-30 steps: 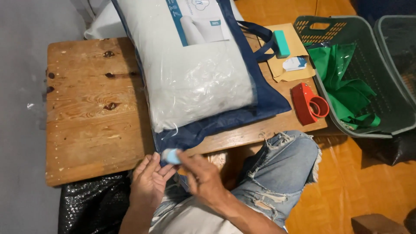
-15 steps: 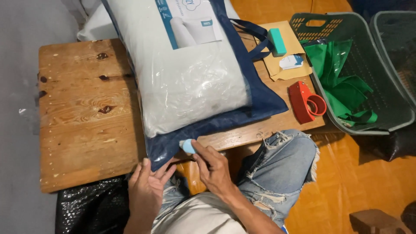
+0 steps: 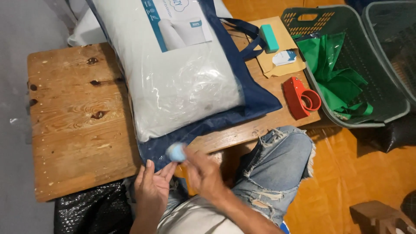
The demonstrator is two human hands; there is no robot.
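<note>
At the tabletop [image 3: 78, 143] edge, a small pale-blue object [image 3: 176, 152] is pinched by the blurred right hand [image 3: 203, 173].
Its kind cannot be made out; the left hand [image 3: 151, 190] is held open, empty, beside the bagged pillow [image 3: 182, 82].

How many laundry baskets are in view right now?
2: a green basket right of the table, holding green fabric, and a grey basket beside it, cut off by the frame's right edge. Others may be out of view.

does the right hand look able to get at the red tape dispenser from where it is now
Probably yes. The right hand is at the table's near edge holding a small light blue object, and the red tape dispenser lies uncovered on bare wood beyond the raised knee, though the hand is occupied.
</note>
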